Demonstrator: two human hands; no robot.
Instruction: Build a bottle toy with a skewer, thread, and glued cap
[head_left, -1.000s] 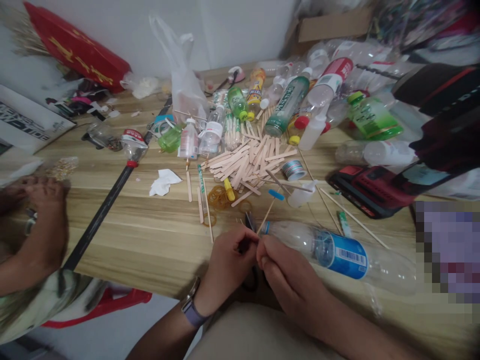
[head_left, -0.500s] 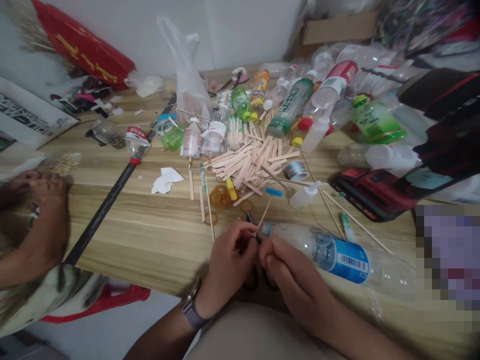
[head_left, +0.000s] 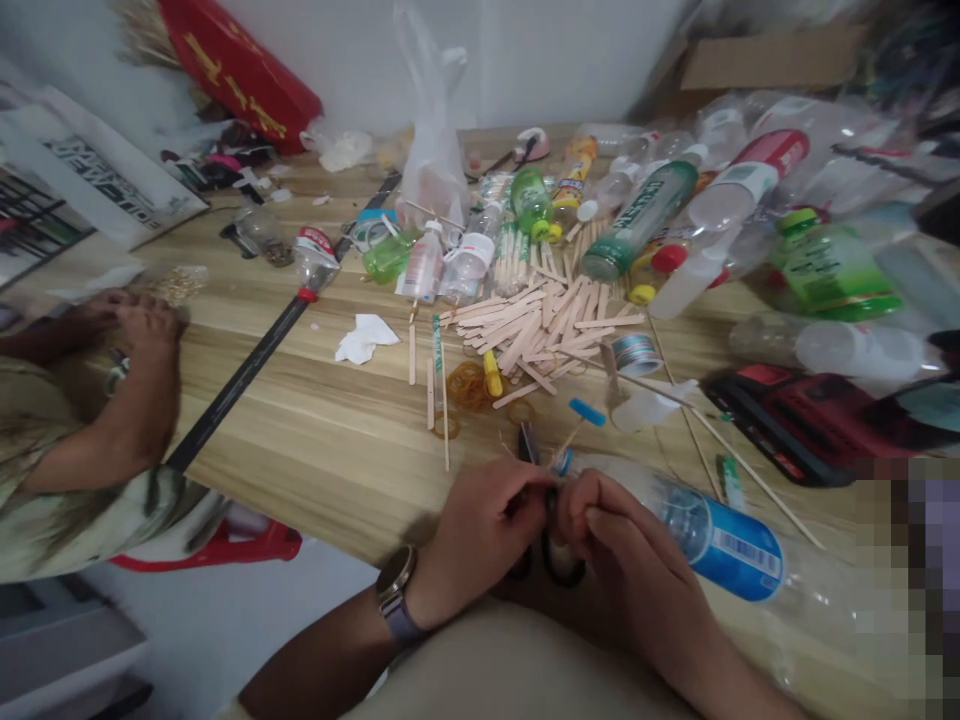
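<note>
My left hand [head_left: 480, 528], with a watch on the wrist, is closed in a pinch at the mouth of a clear plastic bottle [head_left: 724, 548] with a blue label. The bottle lies on its side near the front edge of the wooden table [head_left: 315, 450]. My right hand [head_left: 619, 548] curls around the bottle's neck, touching the left hand. What the left fingers pinch is too small to name. Black scissors [head_left: 527, 442] lie under both hands, blades pointing away and handle loops showing below the fingers. A thin stick with a blue tip [head_left: 586, 411] runs from the bottle mouth.
A heap of wooden craft sticks [head_left: 540, 320], rubber bands [head_left: 469, 385], a thread spool [head_left: 634, 352] and several bottles fill the table's middle and back. A red and black case [head_left: 810, 425] lies right. A black pole [head_left: 247, 375] crosses left, near another person's hands [head_left: 139, 325].
The view has swung left, so everything sits further right in the picture. My two hands have stayed together at the bottle's mouth. The other person's hands remain at the left.
</note>
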